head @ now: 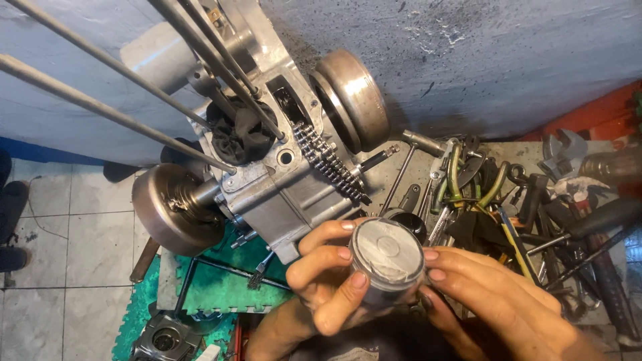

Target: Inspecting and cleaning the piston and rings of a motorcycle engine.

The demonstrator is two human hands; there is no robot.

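Head view: the largest thing is the grey concrete wall [468,60] filling the upper right; next comes the aluminium engine crankcase [281,180], standing tilted on a green foam mat [221,284]; four long steel studs [120,73] run from its open bore toward the upper left, and a black rag [242,139] is stuffed in that bore; a round clutch drum [175,208] sticks out on its left side, a rounded flywheel [354,99] on its right, and a timing chain [329,164] lies along the case between them; to the right a heap of hand tools [535,200] lies well apart from the engine, with green-handled pliers [461,177] and an adjustable wrench [563,150] among them; pale floor tiles [73,247] show at the left; low in the middle, just in front of the crankcase, both hands hold a silver piston [389,257] crown up; the left hand [328,281] wraps its side with curled fingers, thumb pressed on the skirt; the right hand [488,294] rests its fingertips [431,255] against the opposite edge, fingers close together.
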